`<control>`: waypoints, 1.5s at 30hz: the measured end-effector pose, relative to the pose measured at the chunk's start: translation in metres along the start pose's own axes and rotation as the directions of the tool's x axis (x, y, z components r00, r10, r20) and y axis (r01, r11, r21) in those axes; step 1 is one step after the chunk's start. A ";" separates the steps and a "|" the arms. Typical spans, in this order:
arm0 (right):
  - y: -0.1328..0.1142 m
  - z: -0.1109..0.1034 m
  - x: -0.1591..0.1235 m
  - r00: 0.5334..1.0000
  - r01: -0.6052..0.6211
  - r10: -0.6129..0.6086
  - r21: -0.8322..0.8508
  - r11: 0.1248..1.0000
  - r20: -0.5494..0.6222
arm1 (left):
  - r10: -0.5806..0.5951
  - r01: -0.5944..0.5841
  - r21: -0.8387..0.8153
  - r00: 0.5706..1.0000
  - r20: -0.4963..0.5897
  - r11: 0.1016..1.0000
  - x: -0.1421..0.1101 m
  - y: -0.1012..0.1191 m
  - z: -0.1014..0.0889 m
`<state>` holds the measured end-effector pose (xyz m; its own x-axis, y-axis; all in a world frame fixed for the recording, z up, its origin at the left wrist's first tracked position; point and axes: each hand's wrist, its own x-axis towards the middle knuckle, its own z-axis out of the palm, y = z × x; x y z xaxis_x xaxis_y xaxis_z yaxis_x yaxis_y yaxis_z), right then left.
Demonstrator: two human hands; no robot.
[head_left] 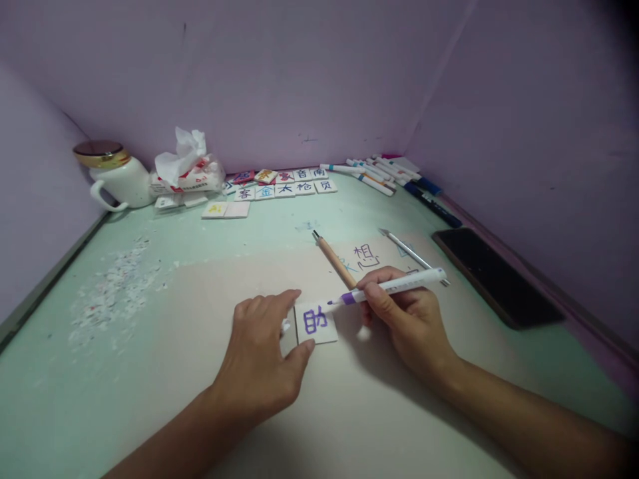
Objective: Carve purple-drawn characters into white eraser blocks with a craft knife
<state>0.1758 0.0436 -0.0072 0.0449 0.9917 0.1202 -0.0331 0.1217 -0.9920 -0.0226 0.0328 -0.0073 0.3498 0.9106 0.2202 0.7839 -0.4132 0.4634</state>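
A small white square tile lies on the pale sheet in front of me, a purple character drawn on it. My left hand grips it from the left, thumb at the near edge and index finger at the far edge. Between my right hand's fingers and thumb is a white marker with a purple tip. The tip points left, close to the tile's upper right; whether it touches I cannot tell. A scrap of white tissue shows under my left palm. Beyond the right hand lies a wooden-handled carving tool.
White mug, tissue pack and several lettered tiles stand along the back. Several markers lie at back right, near a silver pen-like knife and a dark phone. Shavings are scattered left.
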 end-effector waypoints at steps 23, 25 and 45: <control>-0.008 0.017 -0.015 0.952 0.178 -0.172 -0.002 0.984 0.255 | 0.119 -0.125 -0.155 0.992 -0.049 0.980 -0.005 0.004 -0.001; -0.009 0.017 -0.014 0.956 0.152 -0.149 0.009 0.988 0.252 | 0.118 -0.125 -0.263 0.992 -0.042 0.957 -0.006 0.005 -0.003; -0.005 0.029 -0.022 0.848 -0.527 0.380 0.509 0.680 0.370 | 0.298 -0.255 -0.574 0.954 -0.020 0.778 -0.014 0.004 -0.007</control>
<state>0.1462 0.0229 -0.0037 -0.3441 0.9021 -0.2605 -0.5547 -0.4192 -0.7187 -0.0280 0.0188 -0.0029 0.5570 0.7457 0.3656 0.2262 -0.5597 0.7972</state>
